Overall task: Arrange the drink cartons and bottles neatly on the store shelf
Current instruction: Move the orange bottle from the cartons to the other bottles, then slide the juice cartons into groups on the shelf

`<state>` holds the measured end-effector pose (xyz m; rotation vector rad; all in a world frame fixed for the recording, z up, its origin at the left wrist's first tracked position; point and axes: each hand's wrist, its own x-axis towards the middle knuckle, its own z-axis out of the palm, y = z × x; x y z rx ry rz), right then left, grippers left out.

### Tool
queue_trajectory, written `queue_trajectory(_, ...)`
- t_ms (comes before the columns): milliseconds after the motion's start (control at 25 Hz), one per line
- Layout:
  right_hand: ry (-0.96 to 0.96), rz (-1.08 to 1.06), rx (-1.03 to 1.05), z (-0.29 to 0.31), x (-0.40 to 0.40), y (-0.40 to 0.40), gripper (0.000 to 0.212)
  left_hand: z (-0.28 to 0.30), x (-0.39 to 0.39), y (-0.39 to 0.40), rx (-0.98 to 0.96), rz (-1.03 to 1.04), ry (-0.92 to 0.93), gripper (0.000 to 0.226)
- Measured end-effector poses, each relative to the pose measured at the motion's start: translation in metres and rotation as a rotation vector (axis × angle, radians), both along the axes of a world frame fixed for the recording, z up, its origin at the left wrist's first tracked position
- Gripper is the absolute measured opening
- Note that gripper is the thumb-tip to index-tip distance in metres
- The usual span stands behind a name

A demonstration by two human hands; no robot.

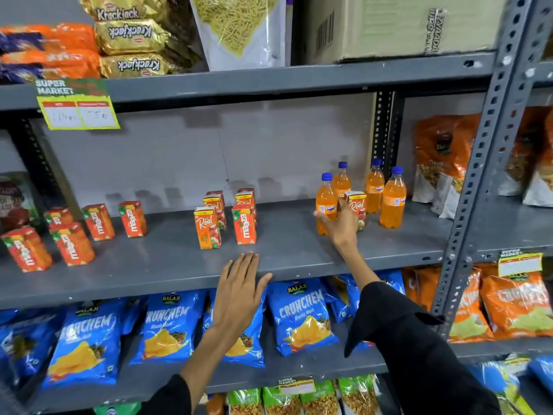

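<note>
On the grey middle shelf, several orange Maaza cartons stand scattered at the left. A small cluster of Real and Maaza cartons stands in the middle. At the right stand several orange Fanta bottles with blue caps. My right hand is wrapped around the front-left Fanta bottle, with a Real carton right beside my fingers. My left hand hovers flat with fingers apart at the shelf's front edge, holding nothing.
Blue Crunchem snack bags fill the shelf below, orange bags to their right. Biscuit packs and a cardboard box sit on the shelf above. A perforated grey upright bounds the right side, with snack pouches behind it.
</note>
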<state>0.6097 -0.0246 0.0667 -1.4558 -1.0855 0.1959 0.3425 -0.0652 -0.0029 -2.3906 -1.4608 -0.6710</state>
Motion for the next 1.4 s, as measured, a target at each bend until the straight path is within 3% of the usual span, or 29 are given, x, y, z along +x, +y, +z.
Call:
queue_trajectory(120,-0.002,0.03,-0.072,-0.003,0.001,-0.004,0.042,0.0,0.001,0.0,0.005,-0.001,-0.009,0.073)
queue_trajectory(320,-0.051,-0.019,-0.186,-0.014,-0.015,-0.029,0.051,0.0,-0.005,0.003,0.004,-0.024,0.037,0.068)
queue_trajectory(480,-0.178,-0.096,-0.026,-0.039,-0.062,-0.048,0.046,0.002,-0.021,0.002,0.009,-0.055,0.057,0.06)
queue_trajectory(640,-0.252,0.038,-0.058,-0.039,-0.107,-0.028,0.05,0.0,-0.047,0.003,0.024,-0.026,0.061,0.06)
queue_trajectory(960,0.029,0.383,-0.243,-0.008,-0.154,0.035,0.067,0.002,-0.129,0.021,0.005,0.107,-0.022,0.074)
queue_trajectory(1400,0.123,0.382,-0.241,-0.01,-0.16,0.045,0.047,-0.001,-0.151,0.034,-0.007,0.127,-0.034,0.072)
